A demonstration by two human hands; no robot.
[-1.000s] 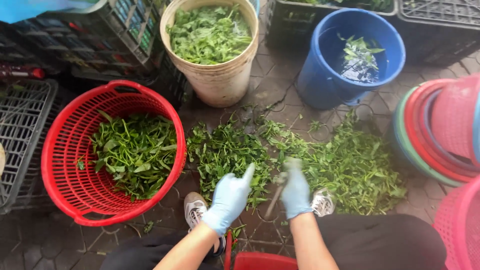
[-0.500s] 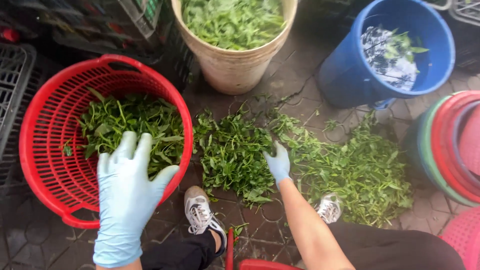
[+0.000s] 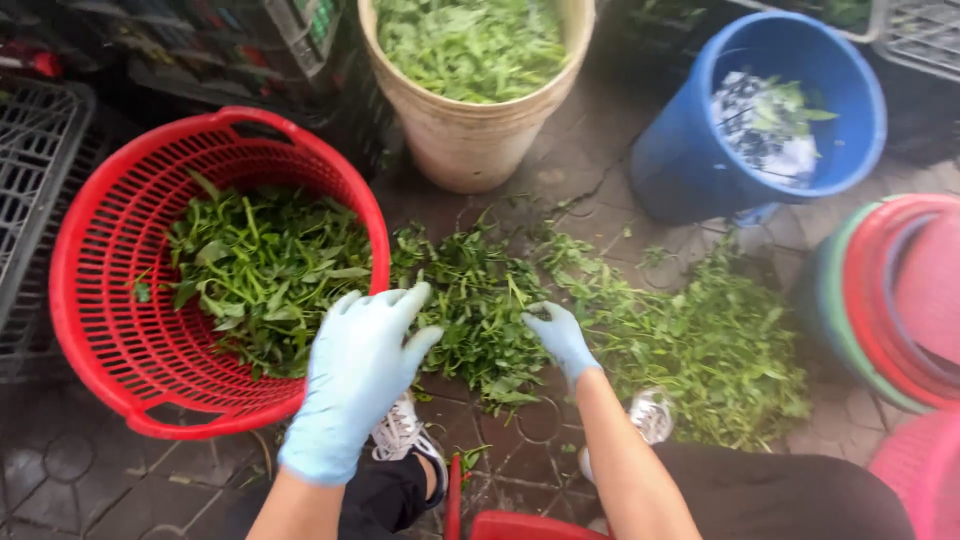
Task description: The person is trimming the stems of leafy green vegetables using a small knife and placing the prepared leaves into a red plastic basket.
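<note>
Both my hands wear pale blue gloves. My left hand hovers with fingers spread, holding nothing, over the near right rim of a red perforated basket that holds green leafy stems. My right hand reaches down into a loose pile of green leaves spread on the paved floor, fingers curled onto the leaves. Whether it grips any is not clear.
A tan bucket full of greens stands at the back. A blue bucket with water and a few leaves is at the back right. Stacked red and green basins are at the right, dark crates at the left. My shoes are below.
My left hand swung from the leaf pile toward the red basket and stays open there. My right hand moved forward into the pile, then slightly leftward. The view shifted closer.
</note>
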